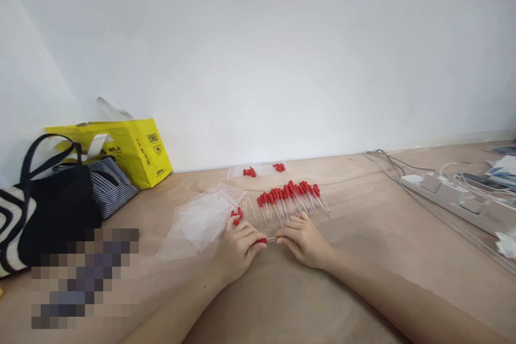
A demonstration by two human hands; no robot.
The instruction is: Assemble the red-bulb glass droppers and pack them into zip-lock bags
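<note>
Near-front middle of the brown worktop: left hand, fingers closed in a pinch on a small red rubber bulb. Right hand, likewise closed, thumb and fingers pinching a slim clear tube. Tube lies roughly level between the hands, its left end at the bulb.

Just beyond the hands, toward the back edge: fanned row of clear droppers with red bulbs, bulb ends farther back. A few loose clear tubes left of the row. Small cluster of loose red bulbs by the left hand, next to overlapping clear plastic bags.

Back edge: clear plastic packet, two red clusters on it. Left edge: black tote, yellow bag. Right edge: white power strip.
</note>
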